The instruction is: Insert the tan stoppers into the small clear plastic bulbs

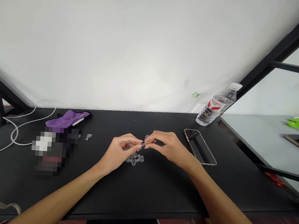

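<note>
Both hands meet over the middle of the black table [159, 188]. Thumb and fingers of my left hand [120, 151] pinch one end of a small clear plastic piece [143, 144]. From the other side my right hand [166, 144] grips the same piece between thumb and forefinger. Its exact kind is too small to make out. Just below the fingers lies a little pile of clear plastic pieces [135, 159], some with rounded ends; my left hand partly hides it. Another clear piece [146, 137] shows behind the fingertips.
A phone [201, 147] lies right of my right hand, with a water bottle [218, 105] behind it. At left are a purple cloth item [67, 118], a lone clear piece [89, 136], a white cable [16, 129] and a blurred-out object [53, 152]. A white wall [133, 48] stands behind.
</note>
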Demonstrator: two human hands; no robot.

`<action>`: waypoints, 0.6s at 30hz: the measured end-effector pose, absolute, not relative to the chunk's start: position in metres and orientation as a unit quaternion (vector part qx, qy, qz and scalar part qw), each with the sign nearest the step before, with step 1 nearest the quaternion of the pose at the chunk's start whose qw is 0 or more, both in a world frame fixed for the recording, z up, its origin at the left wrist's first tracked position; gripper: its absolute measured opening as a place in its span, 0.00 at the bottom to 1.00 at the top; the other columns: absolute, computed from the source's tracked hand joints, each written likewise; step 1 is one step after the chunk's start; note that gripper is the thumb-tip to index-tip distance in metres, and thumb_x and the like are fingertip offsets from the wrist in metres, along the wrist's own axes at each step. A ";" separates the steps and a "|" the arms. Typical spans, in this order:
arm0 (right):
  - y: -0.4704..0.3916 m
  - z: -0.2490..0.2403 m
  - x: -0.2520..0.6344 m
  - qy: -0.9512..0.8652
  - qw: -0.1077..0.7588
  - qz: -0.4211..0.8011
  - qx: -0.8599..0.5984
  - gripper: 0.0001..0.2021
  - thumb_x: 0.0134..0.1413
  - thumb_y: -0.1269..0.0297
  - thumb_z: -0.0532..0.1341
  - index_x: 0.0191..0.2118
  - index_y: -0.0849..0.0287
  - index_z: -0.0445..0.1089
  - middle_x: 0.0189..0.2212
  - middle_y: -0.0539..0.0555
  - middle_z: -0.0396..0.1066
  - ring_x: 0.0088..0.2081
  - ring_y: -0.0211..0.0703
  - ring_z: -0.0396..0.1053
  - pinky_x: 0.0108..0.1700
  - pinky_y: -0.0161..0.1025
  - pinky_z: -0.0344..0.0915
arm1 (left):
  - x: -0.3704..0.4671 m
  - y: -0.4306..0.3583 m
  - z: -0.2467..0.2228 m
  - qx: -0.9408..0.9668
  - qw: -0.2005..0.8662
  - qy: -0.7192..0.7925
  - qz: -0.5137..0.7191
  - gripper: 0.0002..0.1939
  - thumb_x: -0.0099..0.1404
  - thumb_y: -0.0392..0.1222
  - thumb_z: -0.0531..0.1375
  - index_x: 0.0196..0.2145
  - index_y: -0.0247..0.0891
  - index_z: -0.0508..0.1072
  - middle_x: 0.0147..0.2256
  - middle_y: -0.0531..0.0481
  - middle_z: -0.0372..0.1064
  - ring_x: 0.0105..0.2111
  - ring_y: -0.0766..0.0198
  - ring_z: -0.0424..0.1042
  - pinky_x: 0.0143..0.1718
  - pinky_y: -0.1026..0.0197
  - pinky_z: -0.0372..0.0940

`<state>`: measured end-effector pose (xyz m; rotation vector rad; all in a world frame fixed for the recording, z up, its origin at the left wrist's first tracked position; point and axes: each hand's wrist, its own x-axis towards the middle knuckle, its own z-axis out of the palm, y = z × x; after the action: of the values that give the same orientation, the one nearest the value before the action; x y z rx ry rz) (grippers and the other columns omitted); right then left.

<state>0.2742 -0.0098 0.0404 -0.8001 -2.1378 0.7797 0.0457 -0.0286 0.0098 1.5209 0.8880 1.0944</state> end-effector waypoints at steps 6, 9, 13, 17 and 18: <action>-0.010 0.039 0.276 -0.833 0.341 0.305 -0.312 0.07 0.65 0.58 0.66 0.42 0.55 0.77 0.36 0.54 0.80 0.37 0.44 0.78 0.42 0.39 0.73 | 0.044 -0.030 0.009 0.639 0.513 0.367 0.441 0.11 0.65 0.45 0.69 0.42 0.37 0.84 0.39 0.44 0.75 0.35 0.61 0.78 0.38 0.59 0.77; -0.008 0.036 0.274 -0.808 0.368 0.329 -0.320 0.10 0.61 0.54 0.68 0.40 0.55 0.78 0.34 0.53 0.80 0.36 0.45 0.79 0.43 0.40 0.75 | 0.044 -0.030 0.009 0.642 0.501 0.370 0.448 0.10 0.65 0.45 0.69 0.41 0.37 0.84 0.39 0.44 0.75 0.34 0.61 0.78 0.37 0.59 0.77; -0.006 0.036 0.270 -0.782 0.388 0.331 -0.358 0.12 0.58 0.51 0.70 0.35 0.55 0.78 0.33 0.53 0.80 0.35 0.45 0.77 0.41 0.40 0.74 | 0.045 -0.029 0.009 0.624 0.504 0.355 0.481 0.10 0.65 0.44 0.69 0.42 0.37 0.84 0.37 0.45 0.75 0.35 0.61 0.79 0.38 0.59 0.77; -0.007 0.040 0.269 -0.777 0.380 0.340 -0.370 0.09 0.58 0.56 0.71 0.35 0.56 0.80 0.33 0.52 0.81 0.35 0.44 0.77 0.40 0.37 0.72 | 0.045 -0.028 0.011 0.616 0.496 0.350 0.503 0.10 0.64 0.43 0.70 0.41 0.37 0.84 0.36 0.46 0.75 0.34 0.62 0.79 0.37 0.60 0.77; -0.007 0.040 0.269 -0.777 0.377 0.344 -0.369 0.08 0.58 0.57 0.71 0.35 0.56 0.80 0.33 0.52 0.81 0.35 0.44 0.77 0.40 0.37 0.72 | 0.045 -0.029 0.011 0.615 0.497 0.350 0.502 0.09 0.64 0.42 0.70 0.41 0.37 0.84 0.36 0.45 0.75 0.34 0.62 0.79 0.37 0.60 0.77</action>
<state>0.2692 -0.0066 0.0404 -0.9427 -1.9859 0.8797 0.0446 -0.0288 0.0109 1.4892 0.8480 1.2167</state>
